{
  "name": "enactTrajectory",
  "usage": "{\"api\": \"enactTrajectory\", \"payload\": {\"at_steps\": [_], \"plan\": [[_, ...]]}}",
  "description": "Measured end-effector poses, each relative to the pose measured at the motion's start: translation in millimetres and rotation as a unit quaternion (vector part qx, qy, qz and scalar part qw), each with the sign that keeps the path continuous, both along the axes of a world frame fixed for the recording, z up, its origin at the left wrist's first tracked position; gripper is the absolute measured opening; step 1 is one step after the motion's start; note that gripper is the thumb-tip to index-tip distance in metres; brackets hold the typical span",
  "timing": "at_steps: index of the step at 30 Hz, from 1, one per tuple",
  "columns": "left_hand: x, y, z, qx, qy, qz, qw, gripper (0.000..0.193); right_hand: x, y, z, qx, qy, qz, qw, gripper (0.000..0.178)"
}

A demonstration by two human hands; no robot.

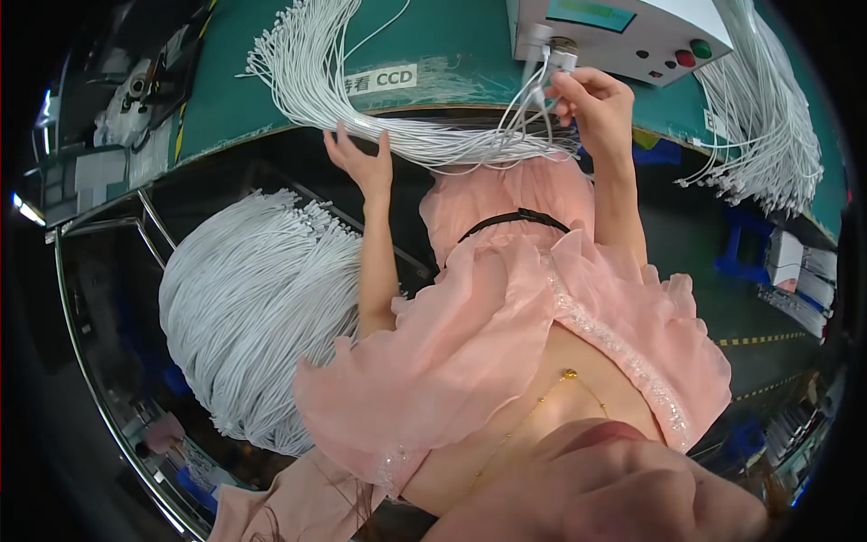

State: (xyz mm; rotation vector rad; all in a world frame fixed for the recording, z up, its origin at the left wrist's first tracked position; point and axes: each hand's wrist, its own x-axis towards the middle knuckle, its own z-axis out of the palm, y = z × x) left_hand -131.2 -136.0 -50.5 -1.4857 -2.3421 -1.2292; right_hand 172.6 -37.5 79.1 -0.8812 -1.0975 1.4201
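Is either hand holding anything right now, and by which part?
The right hand pinches a white cable near its plug end, by the machine. The left hand is open against the cable bundle, gripping nothing.

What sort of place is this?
Most likely a factory floor, at a cable test or assembly bench. Signs: the green-topped bench, a white instrument box with a screen on it, and white cables in bulk, both a bundle across the bench edge and a large heap at the person's left.
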Motion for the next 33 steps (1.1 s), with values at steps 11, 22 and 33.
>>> {"api": "enactTrajectory", "payload": {"at_steps": [11,22,33], "plan": [[26.8,-16.3,-33.1,0.031,-0.188,0.05,0.981,0.078,-15.7,-9.4,13.1,0.024,0.067,0.185,0.98,0.025],[101.0,-5.2,-8.7,0.037,-0.05,-0.107,0.992,0.057,-11.1,-1.5,6.7,0.032,0.091,0.231,0.968,0.031],[148.9,41.7,13.0,0.014,-0.022,-0.29,0.957,0.061,-2.3,-1.0,-2.2,-0.006,0.109,0.219,0.97,0.037]]}}
